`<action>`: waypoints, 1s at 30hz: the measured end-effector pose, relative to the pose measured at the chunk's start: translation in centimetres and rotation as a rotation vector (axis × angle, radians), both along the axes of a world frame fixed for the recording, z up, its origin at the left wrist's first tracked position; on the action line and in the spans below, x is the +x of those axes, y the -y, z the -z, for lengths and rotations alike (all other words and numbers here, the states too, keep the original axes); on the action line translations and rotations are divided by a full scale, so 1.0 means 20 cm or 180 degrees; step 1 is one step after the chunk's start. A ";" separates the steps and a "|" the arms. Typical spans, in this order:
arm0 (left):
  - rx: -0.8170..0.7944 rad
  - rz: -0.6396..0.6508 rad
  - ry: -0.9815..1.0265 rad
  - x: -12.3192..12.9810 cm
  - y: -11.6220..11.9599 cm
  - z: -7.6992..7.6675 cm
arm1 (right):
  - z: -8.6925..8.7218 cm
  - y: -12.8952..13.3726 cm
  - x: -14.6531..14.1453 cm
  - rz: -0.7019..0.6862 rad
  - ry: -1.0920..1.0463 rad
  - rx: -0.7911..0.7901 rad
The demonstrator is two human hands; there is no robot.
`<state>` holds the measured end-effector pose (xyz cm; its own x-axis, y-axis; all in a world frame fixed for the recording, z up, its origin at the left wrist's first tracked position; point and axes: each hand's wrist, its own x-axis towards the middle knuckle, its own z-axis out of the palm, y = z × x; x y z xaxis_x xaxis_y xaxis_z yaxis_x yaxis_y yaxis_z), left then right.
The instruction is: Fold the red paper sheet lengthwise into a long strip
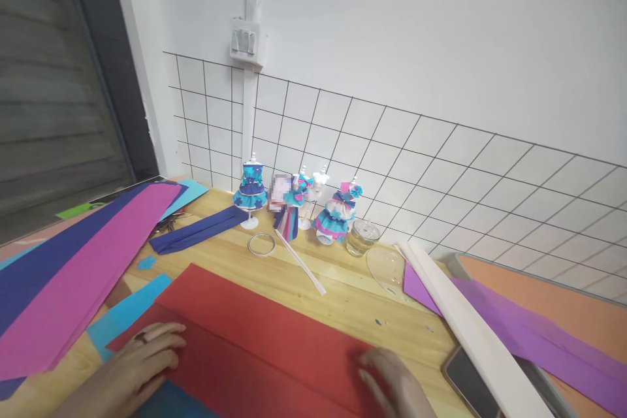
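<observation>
A red crepe-paper sheet (255, 320) with a long crease lies on the table in front of me. My left hand (151, 356) rests on its left part, fingers stretched over the paper, a ring on one finger. At the sheet's right end, my right hand (392, 379) touches the surface with its fingers slightly bent and apart. Dark blue paper (171, 401) shows under the red at the bottom, and light blue paper (127, 313) sticks out at the left. Neither hand lifts the sheet.
Several small dress forms, one in a blue dress (251, 189), stand at the back by the wire grid (386, 137). Pink paper (98, 281) lies left. A ring (262, 245), a glass cup (362, 237), a white roll (470, 326), purple paper (533, 333) and a phone (470, 382) lie around.
</observation>
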<state>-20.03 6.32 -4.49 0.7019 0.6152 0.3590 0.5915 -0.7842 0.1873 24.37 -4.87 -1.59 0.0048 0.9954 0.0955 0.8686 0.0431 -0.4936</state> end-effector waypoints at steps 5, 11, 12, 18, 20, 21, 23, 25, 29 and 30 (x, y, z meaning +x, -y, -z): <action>0.0105 -0.0183 0.0319 0.01 0.04 0.04 | 0.01 -0.23 -0.04 -0.0066 0.0217 -0.0057; 0.0244 -0.0271 0.0327 0.02 0.07 0.01 | 0.02 -0.30 -0.08 -0.0153 0.0103 -0.0385; 0.0277 -0.0263 0.0323 0.02 0.07 0.00 | 0.02 -0.30 -0.08 -0.0133 0.0055 -0.0402; 0.0070 -0.0420 0.0542 0.06 0.06 -0.01 | -0.02 -0.33 -0.08 0.0166 -0.0371 -0.0325; -0.0011 -0.0491 0.0622 0.08 0.03 0.00 | -0.02 -0.35 -0.07 0.0210 -0.0432 -0.0278; -0.0029 -0.0536 0.0641 0.09 0.02 0.01 | -0.02 -0.36 -0.06 0.0237 -0.0439 -0.0258; -0.0042 -0.0661 0.0608 0.11 -0.01 0.03 | -0.01 -0.39 -0.05 0.0318 -0.0397 -0.0265; -0.0010 -0.0721 0.0516 0.13 -0.02 0.04 | 0.00 -0.40 -0.03 0.0400 -0.0234 -0.0243; 0.0111 -0.0757 0.0353 0.11 0.00 0.04 | 0.01 -0.34 -0.06 0.0366 0.0318 0.0392; 0.0109 -0.0762 0.0327 0.10 0.02 0.04 | 0.01 -0.31 -0.08 0.0256 0.0407 0.0573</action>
<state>-18.05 5.92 -5.29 0.4965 0.7457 0.4443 0.7403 -0.6310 0.2318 22.75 1.35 -1.75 0.0600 0.9591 0.2765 0.9278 0.0486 -0.3699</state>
